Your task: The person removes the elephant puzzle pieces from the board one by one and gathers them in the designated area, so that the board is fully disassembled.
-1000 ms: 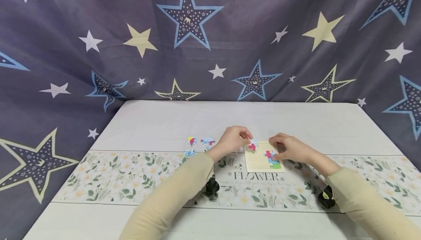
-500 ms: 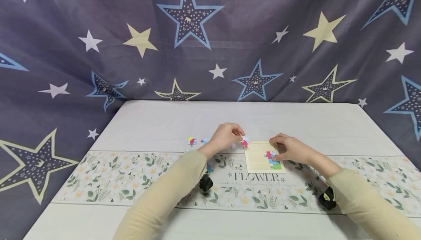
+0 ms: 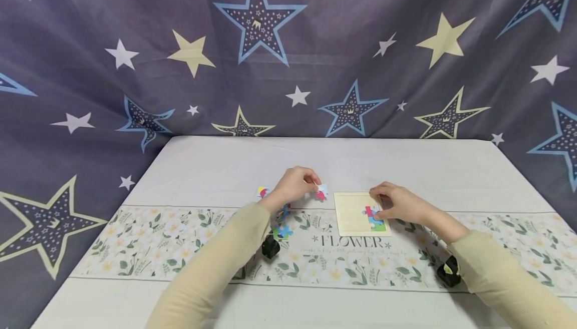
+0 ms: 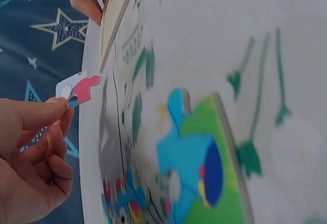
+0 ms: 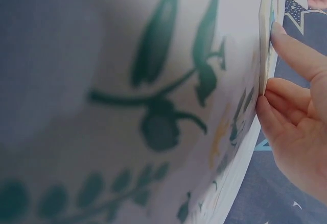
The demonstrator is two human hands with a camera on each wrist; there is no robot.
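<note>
My left hand (image 3: 295, 185) pinches a jigsaw puzzle piece (image 3: 321, 193), white and pale blue with a pink part, between thumb and fingertips. It is held above the table, left of the wooden puzzle board (image 3: 349, 224). In the left wrist view the piece (image 4: 82, 88) is tilted, its pink knob pointing away from the hand. My right hand (image 3: 401, 205) grips the board's right side, thumb over the top and fingers along the edge. Beside that thumb, a few joined pieces (image 3: 373, 219) in pink, blue and green lie inside the board's right part.
Loose puzzle pieces lie left of the board: a blue and green one (image 3: 282, 232), a blue one (image 3: 283, 212) and a yellow and pink one (image 3: 262, 192). My left forearm partly covers this group. Beneath is a white tablecloth (image 3: 243, 163) with a floral band; a starry curtain (image 3: 288, 76) hangs behind.
My left hand has moved left, carrying the puzzle piece from over the board's upper left corner to beside the board. The right hand stays in place at the board.
</note>
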